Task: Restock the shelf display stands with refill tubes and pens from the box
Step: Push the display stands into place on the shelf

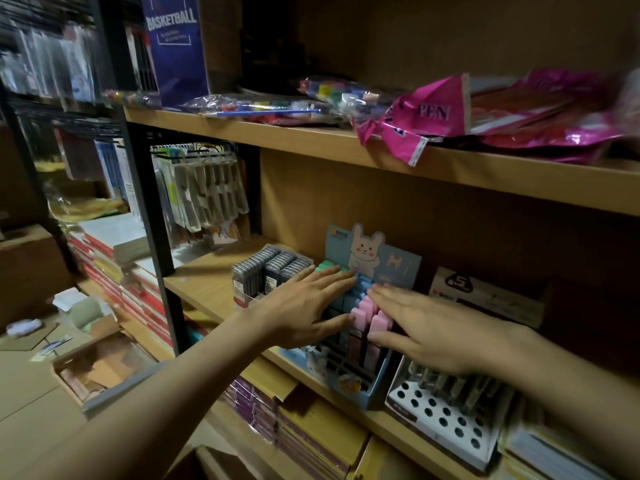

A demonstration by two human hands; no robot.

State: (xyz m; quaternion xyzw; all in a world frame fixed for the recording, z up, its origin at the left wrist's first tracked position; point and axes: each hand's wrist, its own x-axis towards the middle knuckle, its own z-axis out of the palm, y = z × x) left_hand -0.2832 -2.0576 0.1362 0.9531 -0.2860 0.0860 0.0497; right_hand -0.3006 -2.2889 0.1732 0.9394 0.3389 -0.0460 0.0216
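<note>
**Both hands flat over the blue rabbit stand on the middle shelf**

Two bare forearms reach in from the bottom edge toward the middle shelf (207,289). Left hand (304,306) lies palm down, fingers straight and spread, its fingertips at the green and blue tube tops at the back of the blue display stand (377,393), thumb stretched toward the dark slots in front. Right hand (436,330) is also palm down with fingers straight and close together, resting across the pink refill tubes (363,308). Neither hand is curled round anything; both are released and flat.

That stand sits at the front of the shelf, with a rabbit backing card (367,251) rising behind it. Its slots hold tubes standing upright, long axis vertical and tops upward: green and blue at the rear, pink toward the right. Several front slots look dark; whether they hold anything cannot be told.

Just left of it stands a clear stand of grey refill cases (266,271), packed upright in rows. Just right is a white pen stand (446,420) with round holes, a few pens (460,386) leaning in its rear row, blurred. A white carton (491,299) sits behind it.

On the upper shelf (346,140) lie a pink "PEN" bag (433,112) and clear packets of coloured items (263,107). An open cardboard box (100,365) rests lower left.
</note>
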